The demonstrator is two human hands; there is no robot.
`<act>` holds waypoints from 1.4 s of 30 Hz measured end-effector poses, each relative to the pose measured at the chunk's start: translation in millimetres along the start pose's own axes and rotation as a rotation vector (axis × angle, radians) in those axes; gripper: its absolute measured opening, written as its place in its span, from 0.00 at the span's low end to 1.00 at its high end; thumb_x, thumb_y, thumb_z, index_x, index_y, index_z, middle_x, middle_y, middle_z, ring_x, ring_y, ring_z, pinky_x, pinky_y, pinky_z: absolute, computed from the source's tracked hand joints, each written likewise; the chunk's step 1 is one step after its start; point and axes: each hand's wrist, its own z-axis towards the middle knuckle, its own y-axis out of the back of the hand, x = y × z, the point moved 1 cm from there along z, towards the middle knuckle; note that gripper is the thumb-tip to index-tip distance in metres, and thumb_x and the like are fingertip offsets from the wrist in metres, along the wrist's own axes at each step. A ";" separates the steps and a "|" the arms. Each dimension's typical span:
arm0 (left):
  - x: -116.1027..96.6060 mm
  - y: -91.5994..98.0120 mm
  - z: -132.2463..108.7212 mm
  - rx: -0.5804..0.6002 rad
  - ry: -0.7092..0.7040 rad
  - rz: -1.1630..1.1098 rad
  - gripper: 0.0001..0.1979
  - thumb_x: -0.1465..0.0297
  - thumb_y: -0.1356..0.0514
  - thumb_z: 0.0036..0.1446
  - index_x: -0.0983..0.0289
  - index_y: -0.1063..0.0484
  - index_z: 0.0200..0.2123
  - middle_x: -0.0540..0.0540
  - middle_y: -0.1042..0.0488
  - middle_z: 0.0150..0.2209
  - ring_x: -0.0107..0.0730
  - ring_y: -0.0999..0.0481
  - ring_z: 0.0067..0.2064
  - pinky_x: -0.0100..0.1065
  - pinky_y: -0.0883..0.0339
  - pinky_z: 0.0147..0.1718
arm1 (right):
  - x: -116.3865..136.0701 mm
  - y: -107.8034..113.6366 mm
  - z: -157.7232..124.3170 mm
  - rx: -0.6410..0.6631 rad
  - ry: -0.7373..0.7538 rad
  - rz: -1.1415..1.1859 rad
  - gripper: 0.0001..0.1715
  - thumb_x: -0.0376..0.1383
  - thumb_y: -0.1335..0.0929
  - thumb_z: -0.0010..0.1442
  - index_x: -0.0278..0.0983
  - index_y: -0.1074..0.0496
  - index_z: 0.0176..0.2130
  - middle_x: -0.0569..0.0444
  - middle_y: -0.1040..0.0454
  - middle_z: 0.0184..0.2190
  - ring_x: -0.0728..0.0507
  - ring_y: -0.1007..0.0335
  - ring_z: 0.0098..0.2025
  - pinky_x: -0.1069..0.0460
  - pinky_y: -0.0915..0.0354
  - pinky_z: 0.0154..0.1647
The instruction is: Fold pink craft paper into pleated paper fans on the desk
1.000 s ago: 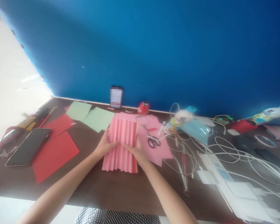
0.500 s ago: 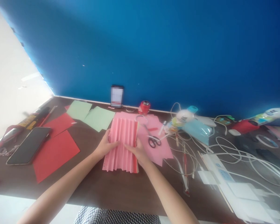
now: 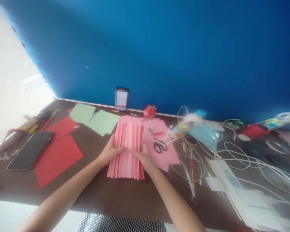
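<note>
A pink sheet with accordion pleats (image 3: 128, 164) is held upright or slightly tilted over the dark table, with a red edge showing along its right side. My left hand (image 3: 110, 150) grips its left edge, the thumb lying across the front. On the right edge, my right hand (image 3: 144, 157) has its thumb on the front too, and its fingers are hidden behind. The thumbs point at each other near the middle. Behind and to the right lie pink sheets (image 3: 169, 154) with black-handled scissors (image 3: 160, 147) on them.
Red sheets (image 3: 60, 161), green sheets (image 3: 102, 122) and a dark phone (image 3: 30, 149) lie left. A smaller phone (image 3: 121, 99) leans on the blue wall near a red round item (image 3: 150, 111). Right are white cables (image 3: 234, 159), a blue packet (image 3: 205, 135) and a power strip (image 3: 228, 177).
The pleats in the middle of the pink sheet have spread flatter, while those at the sides look bunched closer. Both hands keep nearly the same place.
</note>
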 end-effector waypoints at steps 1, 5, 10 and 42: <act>-0.2 -0.5 -0.3 0.009 0.000 0.008 0.34 0.68 0.38 0.49 0.58 0.48 0.57 0.61 0.37 0.55 0.46 0.32 0.51 0.47 0.30 0.45 | -1.1 0.0 0.4 -0.006 0.000 -0.006 0.25 0.39 0.26 0.42 0.37 0.32 0.41 0.50 0.24 0.39 0.37 0.27 0.41 0.45 0.29 0.40; 0.5 -2.2 -1.0 0.007 -0.023 0.041 0.34 0.69 0.38 0.49 0.58 0.49 0.58 0.61 0.38 0.55 0.46 0.32 0.52 0.47 0.31 0.45 | -3.8 -1.6 0.5 -0.005 0.003 -0.020 0.22 0.38 0.27 0.42 0.37 0.31 0.39 0.50 0.24 0.38 0.37 0.27 0.41 0.45 0.29 0.40; 5.0 -5.2 -0.8 -0.042 -0.071 0.100 0.33 0.72 0.40 0.49 0.60 0.48 0.57 0.61 0.37 0.54 0.45 0.33 0.52 0.46 0.33 0.47 | 0.7 -7.0 -3.3 0.026 0.035 -0.015 0.22 0.39 0.27 0.43 0.37 0.30 0.40 0.50 0.24 0.40 0.36 0.28 0.43 0.44 0.30 0.42; -9.8 -7.3 -5.3 0.107 -0.013 -0.166 0.36 0.66 0.37 0.50 0.56 0.50 0.60 0.61 0.36 0.55 0.47 0.32 0.52 0.49 0.33 0.47 | 6.9 -0.7 -4.1 0.013 -0.073 0.121 0.16 0.38 0.26 0.42 0.36 0.27 0.34 0.52 0.22 0.31 0.39 0.25 0.35 0.48 0.30 0.37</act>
